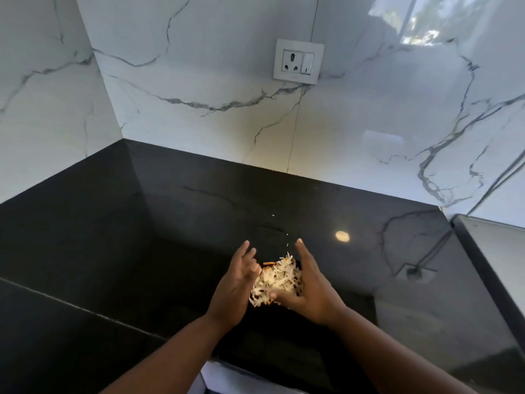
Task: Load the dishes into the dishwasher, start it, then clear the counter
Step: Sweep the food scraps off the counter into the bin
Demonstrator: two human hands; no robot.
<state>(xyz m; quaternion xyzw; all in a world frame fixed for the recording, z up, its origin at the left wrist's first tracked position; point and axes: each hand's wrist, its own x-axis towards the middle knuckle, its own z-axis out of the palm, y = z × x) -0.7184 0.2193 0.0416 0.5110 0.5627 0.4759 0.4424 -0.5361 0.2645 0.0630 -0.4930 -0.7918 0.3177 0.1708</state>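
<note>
A pile of pale shredded food scraps with a few orange bits lies on the glossy black counter. My left hand presses against the pile's left side, fingers together and pointing away from me. My right hand cups the pile from the right, its thumb tucked under the near edge. Both hands hold the scraps between them. A few single grains lie farther back on the counter.
White marble-look walls meet in a corner at the back left. A white socket with a switch is on the back wall. The counter's front edge runs below my forearms. A raised dark ledge borders the right side.
</note>
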